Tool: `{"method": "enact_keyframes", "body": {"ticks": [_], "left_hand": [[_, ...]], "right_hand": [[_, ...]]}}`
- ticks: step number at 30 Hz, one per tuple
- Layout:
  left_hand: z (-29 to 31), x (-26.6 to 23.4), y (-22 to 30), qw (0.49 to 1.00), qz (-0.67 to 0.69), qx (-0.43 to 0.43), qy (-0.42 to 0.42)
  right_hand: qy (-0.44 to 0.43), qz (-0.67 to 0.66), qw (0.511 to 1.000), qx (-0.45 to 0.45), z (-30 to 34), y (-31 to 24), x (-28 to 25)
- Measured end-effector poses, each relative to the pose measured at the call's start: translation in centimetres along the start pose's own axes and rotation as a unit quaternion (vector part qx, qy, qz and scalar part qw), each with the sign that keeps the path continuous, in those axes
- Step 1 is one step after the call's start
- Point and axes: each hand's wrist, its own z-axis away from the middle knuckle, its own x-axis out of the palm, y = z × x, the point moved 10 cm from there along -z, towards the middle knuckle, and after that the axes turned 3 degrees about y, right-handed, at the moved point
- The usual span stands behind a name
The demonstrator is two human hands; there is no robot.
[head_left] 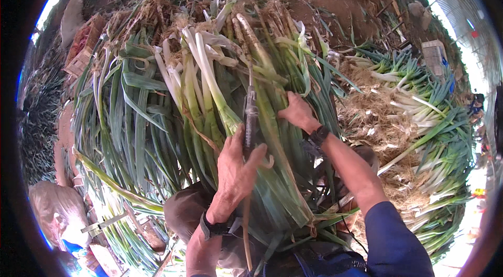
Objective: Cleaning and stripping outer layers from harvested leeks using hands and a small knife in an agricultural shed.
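Observation:
A slim tool with a grey, plastic-wrapped handle stands between the thumb and fingers of my left hand, which is closed around its lower part. Its thin nozzle points away from me, and a tan hose hangs below. My right hand is closed on a leek just right of the tool; its fingertips are partly hidden. That leek's root end points away and its leaves spread toward my lap. Many more leeks lie side by side to the left, some with peeled white stems.
Trimmed leeks form a curved heap at the right, around dry roots and peelings. A crate stands far left and a pale plastic crate far right. A whitish sack sits at lower left. Leaf scraps litter the soil beyond.

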Motion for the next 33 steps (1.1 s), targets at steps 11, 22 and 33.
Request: {"method": "enact_keyframes", "body": {"ticks": [11, 22, 33], "left_hand": [[0.2, -1.7, -0.7, 0.997, 0.054, -0.033, 0.052], [5.2, 1.9, 0.7, 0.996, -0.017, -0.027, -0.084], [5.7, 2.1, 1.5, 0.993, -0.019, -0.029, -0.112]], "right_hand": [[-0.204, 0.056, 0.977, -0.040, -1.0, -10.0, -10.6], [-0.009, -0.016, 0.974, -0.227, 7.9, -8.1, -3.1], [0.093, -0.044, 0.979, -0.174, 7.5, -8.2, -8.0]]}}
